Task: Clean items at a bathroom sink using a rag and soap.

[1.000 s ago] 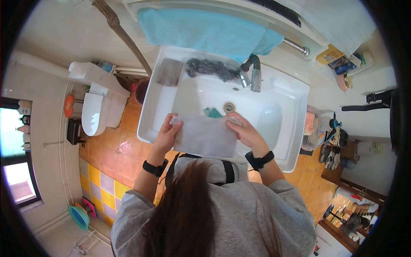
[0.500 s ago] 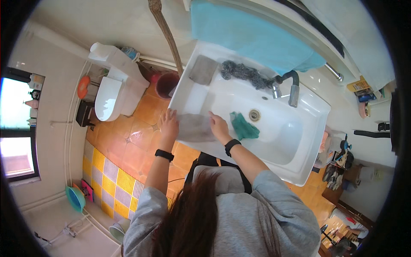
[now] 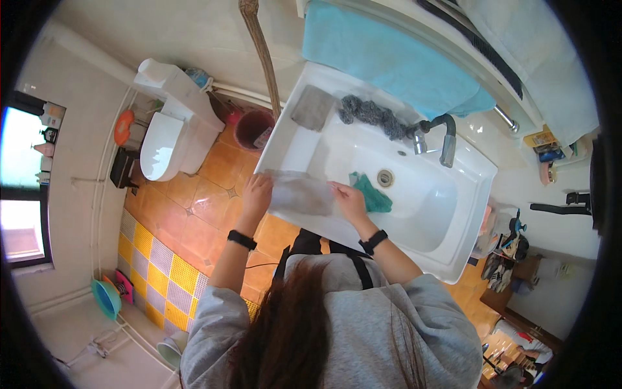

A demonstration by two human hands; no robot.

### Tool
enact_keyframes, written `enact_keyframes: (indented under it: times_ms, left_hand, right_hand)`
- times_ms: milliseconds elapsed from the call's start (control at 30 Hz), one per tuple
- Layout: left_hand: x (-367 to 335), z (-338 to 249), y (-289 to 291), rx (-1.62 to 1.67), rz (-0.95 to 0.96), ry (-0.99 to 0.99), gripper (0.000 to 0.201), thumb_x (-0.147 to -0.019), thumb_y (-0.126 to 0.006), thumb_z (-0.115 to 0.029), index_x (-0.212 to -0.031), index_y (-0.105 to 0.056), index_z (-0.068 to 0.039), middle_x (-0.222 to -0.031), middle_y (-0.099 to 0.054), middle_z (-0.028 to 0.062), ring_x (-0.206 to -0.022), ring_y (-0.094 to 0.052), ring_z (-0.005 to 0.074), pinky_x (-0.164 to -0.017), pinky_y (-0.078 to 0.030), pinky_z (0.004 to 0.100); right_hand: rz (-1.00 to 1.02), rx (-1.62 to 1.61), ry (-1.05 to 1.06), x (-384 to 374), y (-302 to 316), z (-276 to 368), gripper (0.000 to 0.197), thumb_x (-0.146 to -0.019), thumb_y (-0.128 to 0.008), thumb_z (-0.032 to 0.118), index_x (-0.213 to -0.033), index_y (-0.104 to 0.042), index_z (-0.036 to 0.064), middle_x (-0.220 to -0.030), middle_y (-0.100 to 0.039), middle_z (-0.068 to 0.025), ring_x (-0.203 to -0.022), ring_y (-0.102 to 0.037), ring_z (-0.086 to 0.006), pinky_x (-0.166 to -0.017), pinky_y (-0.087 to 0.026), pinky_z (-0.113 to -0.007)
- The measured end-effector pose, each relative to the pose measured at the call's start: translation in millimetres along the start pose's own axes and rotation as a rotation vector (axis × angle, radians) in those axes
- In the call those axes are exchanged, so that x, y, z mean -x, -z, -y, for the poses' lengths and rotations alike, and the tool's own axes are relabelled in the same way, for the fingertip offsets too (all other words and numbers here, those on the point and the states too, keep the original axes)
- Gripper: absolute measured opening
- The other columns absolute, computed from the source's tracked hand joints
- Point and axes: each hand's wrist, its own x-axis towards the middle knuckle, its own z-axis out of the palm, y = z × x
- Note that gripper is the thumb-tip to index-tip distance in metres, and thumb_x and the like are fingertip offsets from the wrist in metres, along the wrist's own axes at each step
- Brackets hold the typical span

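A thin grey cloth is spread between my two hands over the front left rim of the white washbasin. My left hand has its fingers closed on the cloth's left edge. At the opposite edge, my right hand pinches the cloth between thumb and fingers. Just right of that hand, a crumpled green cloth lies in the basin beside the drain. A folded grey cloth rests flat in the far left corner. Dark grey bunched, fuzzy fabric lies along the back ledge.
A tap with a bent spout rises at the basin's back right. Behind it hangs a light blue towel. Left of the basin are a dark red bucket, a wooden pole and a white toilet. Orange tiles cover the floor.
My right hand has moved a little to the right, and the grey cloth is drawn out wider between both hands. The view has shifted slightly.
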Motion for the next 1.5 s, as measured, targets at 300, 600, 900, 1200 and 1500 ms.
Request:
enact_keyframes:
  times_ms: [300, 600, 900, 1200, 1500]
  left_hand:
    - [39, -53, 81, 0.690, 0.327, 0.485, 0.008, -0.080, -0.057, -0.002, -0.087, -0.052, -0.001, -0.086, -0.061, 0.0078, -0.083, -0.059, 0.0178, -0.078, -0.046, 0.0287]
    - [28, -40, 78, 1.126, 0.078, 0.749, 0.017, -0.081, -0.057, -0.003, -0.096, -0.055, 0.002, -0.089, -0.060, 0.0039, -0.084, -0.057, 0.0117, -0.077, -0.046, 0.0255]
    - [-87, -39, 131, 0.930, -0.115, 0.479, 0.011, -0.080, -0.058, -0.005, -0.090, -0.062, 0.000, -0.083, -0.063, 0.0040, -0.079, -0.057, 0.0100, -0.071, -0.045, 0.0239]
    - [5, -38, 111, 0.735, 0.171, 0.519, 0.010, -0.079, -0.059, -0.006, -0.087, -0.063, -0.001, -0.085, -0.064, 0.0060, -0.083, -0.059, 0.0140, -0.076, -0.045, 0.0258]
    - [87, -49, 87, 0.878, 0.289, 0.733, 0.010, -0.079, -0.059, -0.004, -0.087, -0.061, 0.002, -0.084, -0.064, 0.0074, -0.080, -0.060, 0.0132, -0.077, -0.046, 0.0262]
  right_hand:
    - [0.546, -0.065, -0.068, 53, 60, 43, 0.018, -0.082, -0.058, 0.011, -0.097, -0.064, 0.0037, -0.091, -0.065, -0.0044, -0.083, -0.056, -0.0086, -0.079, -0.044, -0.024]
    - [0.413, -0.103, -0.082, 34, 59, 73, 0.018, -0.082, -0.058, 0.011, -0.096, -0.063, 0.0018, -0.081, -0.064, -0.0022, -0.073, -0.055, -0.0063, -0.069, -0.044, -0.022]
    - [0.129, -0.114, 0.123, -30, 71, 174, 0.017, -0.083, -0.057, 0.011, -0.097, -0.063, 0.0030, -0.078, -0.063, -0.0010, -0.071, -0.054, -0.0056, -0.064, -0.043, -0.020]
    - [0.348, 0.072, 0.159, 10, 51, 97, 0.018, -0.080, -0.057, 0.012, -0.096, -0.065, 0.0070, -0.085, -0.066, -0.0056, -0.074, -0.058, -0.0100, -0.070, -0.045, -0.024]
    - [0.568, 0.132, -0.055, 50, 30, 25, 0.019, -0.076, -0.061, 0.017, -0.093, -0.067, 0.0122, -0.072, -0.064, -0.0098, -0.060, -0.055, -0.0113, -0.059, -0.044, -0.025]
